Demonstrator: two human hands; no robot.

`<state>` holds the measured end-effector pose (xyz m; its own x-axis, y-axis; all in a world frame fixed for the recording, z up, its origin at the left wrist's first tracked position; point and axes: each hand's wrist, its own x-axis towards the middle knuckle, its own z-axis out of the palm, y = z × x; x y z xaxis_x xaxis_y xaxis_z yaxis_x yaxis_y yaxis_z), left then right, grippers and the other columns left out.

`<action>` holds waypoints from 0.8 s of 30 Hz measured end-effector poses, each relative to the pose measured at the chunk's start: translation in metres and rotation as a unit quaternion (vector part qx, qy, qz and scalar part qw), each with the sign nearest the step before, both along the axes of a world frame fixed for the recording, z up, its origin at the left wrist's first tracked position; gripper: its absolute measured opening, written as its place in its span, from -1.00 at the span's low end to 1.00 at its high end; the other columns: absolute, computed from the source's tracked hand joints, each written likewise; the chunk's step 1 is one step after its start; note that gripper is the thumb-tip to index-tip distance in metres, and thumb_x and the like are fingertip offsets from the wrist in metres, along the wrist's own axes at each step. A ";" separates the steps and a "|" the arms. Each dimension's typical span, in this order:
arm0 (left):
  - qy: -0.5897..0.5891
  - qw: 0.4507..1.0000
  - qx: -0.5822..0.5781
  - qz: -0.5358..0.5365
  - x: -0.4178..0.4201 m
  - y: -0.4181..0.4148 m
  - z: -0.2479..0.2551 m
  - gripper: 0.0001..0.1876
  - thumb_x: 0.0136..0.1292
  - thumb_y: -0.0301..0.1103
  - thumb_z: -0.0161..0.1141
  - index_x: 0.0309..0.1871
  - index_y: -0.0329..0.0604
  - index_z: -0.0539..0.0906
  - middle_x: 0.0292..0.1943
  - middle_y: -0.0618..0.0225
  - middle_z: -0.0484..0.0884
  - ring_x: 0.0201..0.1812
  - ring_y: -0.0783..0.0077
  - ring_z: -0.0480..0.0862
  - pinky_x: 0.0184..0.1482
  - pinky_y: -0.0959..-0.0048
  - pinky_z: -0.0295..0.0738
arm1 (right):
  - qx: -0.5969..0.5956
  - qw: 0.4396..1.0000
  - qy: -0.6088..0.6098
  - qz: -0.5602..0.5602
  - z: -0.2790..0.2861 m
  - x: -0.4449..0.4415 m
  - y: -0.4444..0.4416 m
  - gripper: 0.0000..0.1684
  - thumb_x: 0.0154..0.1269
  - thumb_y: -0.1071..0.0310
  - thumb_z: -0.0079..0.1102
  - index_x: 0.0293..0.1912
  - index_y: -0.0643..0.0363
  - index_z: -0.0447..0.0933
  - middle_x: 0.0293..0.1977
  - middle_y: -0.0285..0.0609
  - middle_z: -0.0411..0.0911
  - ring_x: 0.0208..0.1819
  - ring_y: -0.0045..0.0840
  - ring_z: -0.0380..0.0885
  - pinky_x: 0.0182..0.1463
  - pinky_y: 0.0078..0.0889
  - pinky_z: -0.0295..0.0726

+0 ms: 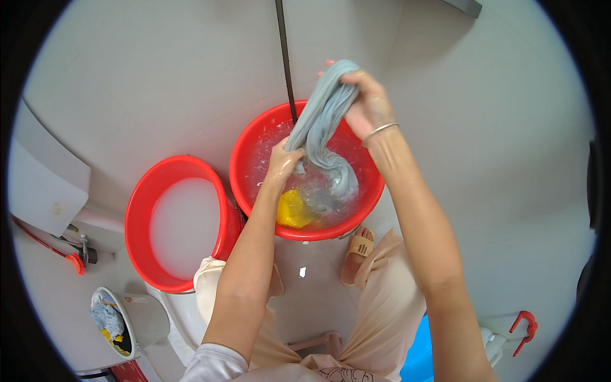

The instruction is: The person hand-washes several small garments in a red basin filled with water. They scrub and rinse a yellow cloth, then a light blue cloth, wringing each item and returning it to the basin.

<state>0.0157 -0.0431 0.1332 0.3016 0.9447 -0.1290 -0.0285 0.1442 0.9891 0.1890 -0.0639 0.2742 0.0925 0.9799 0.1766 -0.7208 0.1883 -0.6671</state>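
Observation:
A wet, pale blue cloth (319,114) hangs in a loop over a red bucket (306,236) of water. My right hand (371,102) grips the top of the loop, above the bucket's far right rim. Lower and to the left, my left hand (282,160) holds another part of the cloth near the water. The cloth's lower end trails into the bubbly water. A yellow cloth-like thing (293,209) lies partly under the water at the near side. A dark pole (285,52) reaches down to the bucket's far side; its lower end is hidden.
Left of it stands a second red bucket (136,238) with cloudy water. A pale bin (148,317) holds blue, yellow and dark fabric. An orange-red brush (75,263) is by the left wall. A bright blue container (419,355) sits beside my right leg, near a red hook-shaped thing (529,329).

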 end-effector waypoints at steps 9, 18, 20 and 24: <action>-0.549 0.813 -0.181 0.066 0.021 -0.009 0.009 -0.54 0.29 0.12 0.10 -0.09 -0.13 0.51 0.02 0.22 0.53 0.04 0.21 0.51 0.19 0.13 0.35 | -0.047 0.757 -0.636 -0.143 -0.094 -0.069 -0.022 -0.46 0.08 -0.07 0.30 -0.29 0.30 0.58 -0.31 0.14 0.61 -0.27 -0.16 0.62 -0.17 -0.21 0.56; -0.484 0.842 -0.237 -0.003 0.051 -0.018 0.028 -0.81 0.32 -0.28 -0.02 -0.21 -0.18 0.54 -0.27 0.26 0.64 -0.23 0.32 0.67 -0.12 0.28 0.62 | -0.095 0.606 -0.694 -0.377 -0.081 -0.034 0.013 -0.53 0.05 -0.03 0.16 -0.40 0.26 0.58 -0.45 0.17 0.58 -0.36 0.02 0.59 -0.25 0.00 0.55; -0.427 0.876 -0.223 -0.012 0.053 -0.009 0.016 -0.74 0.29 -0.24 0.05 -0.12 -0.23 0.56 -0.14 0.16 0.67 -0.14 0.22 0.69 -0.04 0.25 0.60 | -0.201 0.641 -0.660 -0.337 -0.084 -0.009 0.014 -0.47 0.11 -0.07 0.13 -0.31 0.30 0.59 -0.31 0.18 0.60 -0.22 0.00 0.59 -0.15 0.00 0.54; -0.394 0.878 -0.263 0.070 0.035 -0.001 0.025 -0.70 0.30 -0.16 0.12 -0.09 -0.21 0.57 -0.16 0.17 0.69 -0.13 0.20 0.69 0.02 0.21 0.59 | -0.239 0.677 -0.650 -0.251 -0.113 0.024 0.011 -0.32 0.07 -0.21 0.21 -0.21 0.31 0.57 -0.28 0.14 0.60 -0.14 -0.08 0.59 -0.07 -0.12 0.53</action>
